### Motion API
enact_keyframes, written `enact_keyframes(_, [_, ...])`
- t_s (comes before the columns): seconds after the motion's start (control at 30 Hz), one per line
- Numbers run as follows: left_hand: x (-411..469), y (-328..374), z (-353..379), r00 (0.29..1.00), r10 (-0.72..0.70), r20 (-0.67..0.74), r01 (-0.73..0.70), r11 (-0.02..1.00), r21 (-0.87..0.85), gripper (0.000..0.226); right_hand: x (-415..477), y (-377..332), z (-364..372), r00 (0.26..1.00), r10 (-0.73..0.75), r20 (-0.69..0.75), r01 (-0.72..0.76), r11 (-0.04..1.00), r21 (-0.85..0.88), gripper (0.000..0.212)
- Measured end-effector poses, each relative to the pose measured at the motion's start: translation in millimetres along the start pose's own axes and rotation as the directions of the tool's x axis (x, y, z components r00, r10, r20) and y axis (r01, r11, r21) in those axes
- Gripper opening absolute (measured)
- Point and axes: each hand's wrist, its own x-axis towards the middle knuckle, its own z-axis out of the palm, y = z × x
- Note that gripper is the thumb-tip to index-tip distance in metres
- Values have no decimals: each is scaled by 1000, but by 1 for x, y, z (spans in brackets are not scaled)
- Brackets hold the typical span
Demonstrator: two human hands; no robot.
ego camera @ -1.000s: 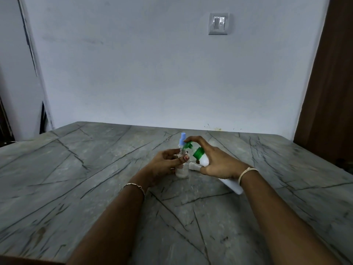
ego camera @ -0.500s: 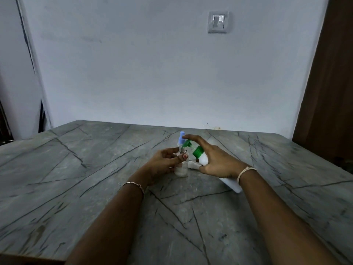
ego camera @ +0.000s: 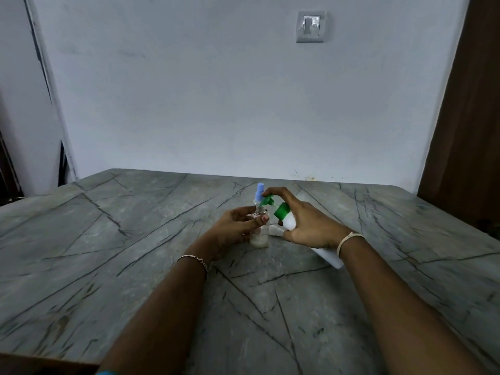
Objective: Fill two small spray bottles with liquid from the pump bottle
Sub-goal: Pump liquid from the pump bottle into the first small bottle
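My right hand (ego camera: 308, 223) grips the white pump bottle (ego camera: 326, 256), tilted to the left, with the forefinger on its green pump head (ego camera: 267, 200). The green nozzle sits over the open neck of a small clear spray bottle (ego camera: 260, 239) that stands on the table. My left hand (ego camera: 235, 228) holds that small bottle by its upper part. Behind it stands a second small bottle with a blue spray cap (ego camera: 259, 192), mostly hidden. A white piece (ego camera: 274, 230) lies on the table under my right hand, next to the small bottle.
The grey marble table (ego camera: 135, 253) stretches wide around both hands. A white wall rises behind its far edge, with a light switch (ego camera: 310, 27) high up. A brown door (ego camera: 470, 117) stands at the right.
Both hands stay at the bottles in nearly the same pose. The view has shifted slightly; no clear movement of the bottles.
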Motion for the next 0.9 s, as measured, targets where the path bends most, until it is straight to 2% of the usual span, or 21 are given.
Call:
enact_keyframes(0.2, [-1,0,0,1000,19,18,-18,1000,-12,38,-2,-2,-2,999,-6,33,8,998,-61,101])
enact_keyframes(0.33, [1,-2,-1,1000,15,12,-15,1000,-13,34,-1,-3,-2,999,6,33,-4,998,-60,87])
enact_keyframes(0.43, [2,-2,-1,1000,25,10,-25,1000,-11,39,2,-2,1,1000,6,14,-5,998,-66,75])
enact_keyframes(0.53, [0,-2,0,1000,22,17,-22,1000,-3,33,7,-2,4,1000,8,-14,-9,998,-68,69])
enact_keyframes(0.77, [1,-3,-2,1000,19,19,-19,1000,5,34,4,0,6,999,-20,-28,18,996,-90,80])
enact_keyframes(0.9, [1,-3,-1,999,21,23,-21,1000,-7,43,2,-2,4,999,-39,-16,37,993,-113,87])
